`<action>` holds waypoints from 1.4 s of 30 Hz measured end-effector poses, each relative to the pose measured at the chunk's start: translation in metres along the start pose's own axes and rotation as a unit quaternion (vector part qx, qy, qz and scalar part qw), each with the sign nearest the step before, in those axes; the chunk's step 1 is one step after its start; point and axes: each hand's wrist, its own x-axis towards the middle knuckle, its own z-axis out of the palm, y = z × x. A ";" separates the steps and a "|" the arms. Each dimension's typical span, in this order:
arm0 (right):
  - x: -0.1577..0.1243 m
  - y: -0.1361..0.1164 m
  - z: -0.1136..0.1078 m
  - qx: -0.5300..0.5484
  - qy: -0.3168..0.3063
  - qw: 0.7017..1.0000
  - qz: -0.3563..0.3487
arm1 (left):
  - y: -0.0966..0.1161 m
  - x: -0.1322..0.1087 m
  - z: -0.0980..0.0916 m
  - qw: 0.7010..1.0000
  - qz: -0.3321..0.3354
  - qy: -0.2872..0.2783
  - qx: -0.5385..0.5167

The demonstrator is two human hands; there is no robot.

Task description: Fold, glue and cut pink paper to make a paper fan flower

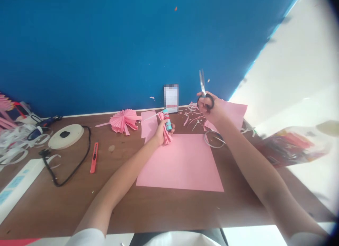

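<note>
left hand (160, 131): fingers curled tight around a pleated pink paper bundle (167, 137) and a small turquoise glue stick (167, 121), both in one grip. right hand (212, 106): fingers through the loops of black-handled steel scissors (203, 89), blades apparently near shut, tips up beyond the fingertips. flat square pink paper sheet (182, 164) just below the left fingers. likely hazards: glue stick slipping from the crowded grip; pleats springing loose; raised points nicking the left fingers if lowered carelessly.
</note>
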 end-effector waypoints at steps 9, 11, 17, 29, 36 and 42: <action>0.000 -0.021 -0.001 0.020 0.074 0.988 -0.137 | -0.014 0.006 0.011 0.985 0.016 0.033 0.167; 0.001 -0.023 0.000 0.011 0.082 0.987 -0.137 | -0.018 0.016 0.019 0.979 -0.017 0.046 0.196; 0.002 -0.021 0.001 0.018 0.073 0.991 -0.114 | -0.024 0.070 0.061 0.976 -0.045 0.042 0.210; 0.006 -0.006 -0.002 0.040 0.094 0.995 -0.017 | -0.005 0.044 0.078 0.981 0.119 -0.001 0.153; 0.001 0.013 0.024 0.158 0.087 0.983 0.029 | -0.039 0.015 0.080 0.965 0.191 0.001 0.179; 0.000 0.017 0.033 0.232 0.075 0.968 0.052 | -0.049 0.015 0.077 0.963 0.204 0.033 0.172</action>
